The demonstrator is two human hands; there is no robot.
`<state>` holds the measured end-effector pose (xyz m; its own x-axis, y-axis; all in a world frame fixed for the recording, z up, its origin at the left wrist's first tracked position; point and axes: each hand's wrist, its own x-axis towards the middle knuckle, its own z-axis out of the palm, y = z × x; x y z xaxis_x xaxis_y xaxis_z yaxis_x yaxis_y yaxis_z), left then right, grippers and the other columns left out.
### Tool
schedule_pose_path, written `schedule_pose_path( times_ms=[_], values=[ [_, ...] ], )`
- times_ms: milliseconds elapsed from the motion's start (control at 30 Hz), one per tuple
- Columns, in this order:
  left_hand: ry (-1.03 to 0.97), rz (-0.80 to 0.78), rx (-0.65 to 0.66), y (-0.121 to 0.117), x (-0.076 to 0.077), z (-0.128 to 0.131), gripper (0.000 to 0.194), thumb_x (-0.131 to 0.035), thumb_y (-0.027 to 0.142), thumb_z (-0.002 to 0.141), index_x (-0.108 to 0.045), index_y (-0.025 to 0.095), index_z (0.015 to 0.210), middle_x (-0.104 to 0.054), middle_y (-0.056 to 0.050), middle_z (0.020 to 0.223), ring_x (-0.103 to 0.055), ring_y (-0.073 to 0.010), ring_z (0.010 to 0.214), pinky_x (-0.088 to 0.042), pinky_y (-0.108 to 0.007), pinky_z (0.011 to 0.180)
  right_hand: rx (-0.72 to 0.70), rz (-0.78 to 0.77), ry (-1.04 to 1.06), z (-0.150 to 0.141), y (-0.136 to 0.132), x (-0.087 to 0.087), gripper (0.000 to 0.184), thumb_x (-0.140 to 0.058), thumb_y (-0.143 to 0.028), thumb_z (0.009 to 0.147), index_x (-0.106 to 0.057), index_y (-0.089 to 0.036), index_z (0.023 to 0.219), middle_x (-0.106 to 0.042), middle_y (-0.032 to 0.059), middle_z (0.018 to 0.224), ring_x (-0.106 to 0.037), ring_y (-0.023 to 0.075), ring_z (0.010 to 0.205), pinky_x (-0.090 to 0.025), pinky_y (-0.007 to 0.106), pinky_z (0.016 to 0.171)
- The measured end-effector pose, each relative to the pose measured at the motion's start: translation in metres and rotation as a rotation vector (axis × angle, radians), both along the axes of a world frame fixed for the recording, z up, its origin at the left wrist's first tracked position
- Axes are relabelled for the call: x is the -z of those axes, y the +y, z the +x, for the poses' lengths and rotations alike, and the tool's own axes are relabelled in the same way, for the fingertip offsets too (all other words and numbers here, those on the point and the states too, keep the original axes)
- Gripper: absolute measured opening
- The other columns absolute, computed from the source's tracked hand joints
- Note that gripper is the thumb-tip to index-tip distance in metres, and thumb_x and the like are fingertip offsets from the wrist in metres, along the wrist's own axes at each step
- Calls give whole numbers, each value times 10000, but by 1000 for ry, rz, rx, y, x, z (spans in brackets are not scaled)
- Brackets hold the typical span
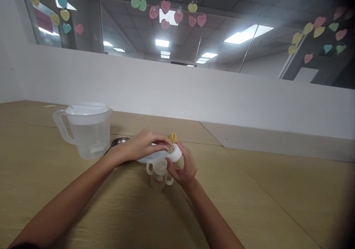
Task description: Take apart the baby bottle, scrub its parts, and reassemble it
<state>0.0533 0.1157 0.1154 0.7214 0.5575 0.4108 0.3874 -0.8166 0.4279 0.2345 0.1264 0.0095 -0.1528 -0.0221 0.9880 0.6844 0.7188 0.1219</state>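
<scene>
Nearest you, both forearms came in over the light wooden table (83, 212) and met near its middle. Your right hand (184, 169) was curled around a white bottle collar (175, 153), thumb and fingers closed on its sides, holding it tilted just above the table. Your left hand (144, 143) reached across from the left, fingertips pinched together on the clear nipple (170, 149) at the collar's top. Whether the nipple was seated in the collar, can't tell.

Just below the hands, a clear baby bottle with two white handles (159, 173) stood upright on the table, touching or nearly touching your right hand's fingers.

Right behind the hands: a pale blue-white shallow bowl (149, 157), mostly hidden by your left hand; a dark metal dish edge (118, 142) on its left; a small yellow object (173, 137) peeking out at the far side, too small to identify.

Further left, a translucent plastic jug (88, 130) with a white lid, handle pointing left, held water.

Farthest, a low white partition wall (194, 90), then glass with pastel heart stickers (166, 9).
</scene>
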Motion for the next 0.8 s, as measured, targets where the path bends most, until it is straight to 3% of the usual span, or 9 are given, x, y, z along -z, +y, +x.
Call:
schedule_pose_path(
  times_ms=[100, 400, 800],
  values=[
    [-65, -145, 29, 9, 1, -4, 213, -514, 303, 858, -662, 188, 958, -688, 2, 850, -599, -127, 763, -427, -202, 690, -10, -8, 13, -3, -3, 0, 483, -546, -264, 801, -431, -147, 1256, -618, 145, 1034, -612, 251, 969, -554, 378, 760],
    [-246, -470, 141, 22, 9, -6, 184, -561, 275, 822, -638, 139, 918, -686, -52, 918, -610, -154, 869, -453, -246, 746, -11, -75, 11, -5, -11, -5, 407, -538, -253, 816, -459, -140, 1199, -622, 143, 1010, -610, 236, 969, -548, 372, 787],
    [-354, -664, 185, 31, 17, -6, 243, -661, 341, 757, -634, 121, 858, -692, -75, 886, -632, -158, 842, -488, -286, 790, -39, -116, 29, -6, -15, -4, 444, -539, -259, 819, -436, -156, 1238, -614, 139, 1059, -604, 245, 997, -531, 376, 820]
  ],
)
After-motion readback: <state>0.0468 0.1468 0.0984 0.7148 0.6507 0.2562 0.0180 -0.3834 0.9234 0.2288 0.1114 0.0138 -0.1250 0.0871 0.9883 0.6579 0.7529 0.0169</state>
